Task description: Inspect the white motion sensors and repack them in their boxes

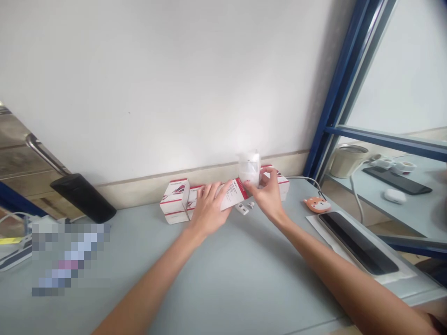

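Note:
My left hand [206,209] is wrapped round a small white box with a red end [233,193], which is tilted above the table. A white device with a short antenna [253,164], in clear plastic wrap, stands up at the box's red end. Thumb and fingers of my right hand [268,197] pinch the lower part of the device. Below the box, a small white bracket-like part [241,209] lies on the table. Similar white-and-red boxes [174,196] are stacked to the left, partly hidden by my left hand. Another such box [282,182] sits behind my right hand.
On the right, a smartphone [359,244] rests on a white sheet, near an orange animal-face case [317,204]. A blue-framed glass panel [326,125] borders that side. A black cylinder [84,197] leans at the left, beyond a blurred-out patch. The white wall [157,93] closes off the back.

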A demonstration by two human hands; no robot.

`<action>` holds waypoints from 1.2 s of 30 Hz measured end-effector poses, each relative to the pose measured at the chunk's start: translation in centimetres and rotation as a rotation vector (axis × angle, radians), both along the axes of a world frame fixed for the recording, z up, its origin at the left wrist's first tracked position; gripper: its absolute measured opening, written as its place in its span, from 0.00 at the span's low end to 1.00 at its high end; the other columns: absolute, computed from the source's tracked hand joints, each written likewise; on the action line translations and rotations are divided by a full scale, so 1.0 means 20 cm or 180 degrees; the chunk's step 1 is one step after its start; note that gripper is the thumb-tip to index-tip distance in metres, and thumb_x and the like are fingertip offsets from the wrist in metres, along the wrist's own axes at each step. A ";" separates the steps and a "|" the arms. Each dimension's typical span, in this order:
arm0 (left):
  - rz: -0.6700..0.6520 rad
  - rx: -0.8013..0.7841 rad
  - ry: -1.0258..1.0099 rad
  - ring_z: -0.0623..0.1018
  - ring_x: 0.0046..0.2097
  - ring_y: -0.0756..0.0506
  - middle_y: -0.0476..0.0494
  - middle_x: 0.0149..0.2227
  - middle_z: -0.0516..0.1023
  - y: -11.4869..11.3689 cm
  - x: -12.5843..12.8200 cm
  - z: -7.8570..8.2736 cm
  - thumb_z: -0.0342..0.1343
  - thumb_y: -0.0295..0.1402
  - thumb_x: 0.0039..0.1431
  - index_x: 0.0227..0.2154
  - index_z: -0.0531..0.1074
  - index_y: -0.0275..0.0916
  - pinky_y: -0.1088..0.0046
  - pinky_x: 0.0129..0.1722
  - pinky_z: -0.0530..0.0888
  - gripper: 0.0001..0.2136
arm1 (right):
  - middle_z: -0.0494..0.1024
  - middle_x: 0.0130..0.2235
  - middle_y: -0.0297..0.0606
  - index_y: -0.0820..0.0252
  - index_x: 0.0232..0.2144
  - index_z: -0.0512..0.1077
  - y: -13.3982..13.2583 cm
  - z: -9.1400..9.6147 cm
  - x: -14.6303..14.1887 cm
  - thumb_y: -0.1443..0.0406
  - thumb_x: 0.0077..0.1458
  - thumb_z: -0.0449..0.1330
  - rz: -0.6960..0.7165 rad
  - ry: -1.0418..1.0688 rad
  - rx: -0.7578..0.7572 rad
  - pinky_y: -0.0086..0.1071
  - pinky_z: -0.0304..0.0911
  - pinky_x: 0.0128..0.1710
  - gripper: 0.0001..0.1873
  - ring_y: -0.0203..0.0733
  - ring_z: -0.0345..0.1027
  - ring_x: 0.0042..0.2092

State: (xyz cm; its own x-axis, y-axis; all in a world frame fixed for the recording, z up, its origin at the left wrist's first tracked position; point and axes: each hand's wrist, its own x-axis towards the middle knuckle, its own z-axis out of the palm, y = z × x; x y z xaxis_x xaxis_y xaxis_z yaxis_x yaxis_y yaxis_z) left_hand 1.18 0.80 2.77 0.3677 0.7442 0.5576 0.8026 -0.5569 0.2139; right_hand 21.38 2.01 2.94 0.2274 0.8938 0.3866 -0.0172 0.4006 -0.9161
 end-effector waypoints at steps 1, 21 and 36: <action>0.0074 0.0167 0.0032 0.68 0.61 0.30 0.34 0.61 0.72 -0.04 -0.01 -0.02 0.58 0.37 0.67 0.69 0.63 0.47 0.50 0.64 0.58 0.28 | 0.77 0.39 0.34 0.50 0.44 0.58 -0.02 0.00 -0.03 0.55 0.54 0.70 -0.0056 -0.0028 0.0022 0.37 0.67 0.38 0.26 0.44 0.72 0.38; 0.0069 -0.0666 -0.2385 0.59 0.72 0.28 0.29 0.66 0.58 -0.41 -0.13 -0.25 0.70 0.39 0.57 0.72 0.45 0.48 0.40 0.65 0.66 0.47 | 0.78 0.54 0.42 0.46 0.70 0.54 -0.30 -0.01 -0.20 0.58 0.68 0.59 0.0453 -0.2337 0.1073 0.53 0.62 0.61 0.33 0.53 0.71 0.57; 0.0033 0.0460 -0.1178 0.73 0.55 0.37 0.39 0.48 0.64 -0.41 -0.23 -0.09 0.63 0.38 0.62 0.46 0.76 0.42 0.55 0.53 0.77 0.12 | 0.69 0.48 0.43 0.53 0.45 0.74 -0.35 0.05 -0.19 0.58 0.71 0.54 0.1025 -0.2284 0.1323 0.45 0.66 0.53 0.11 0.49 0.67 0.51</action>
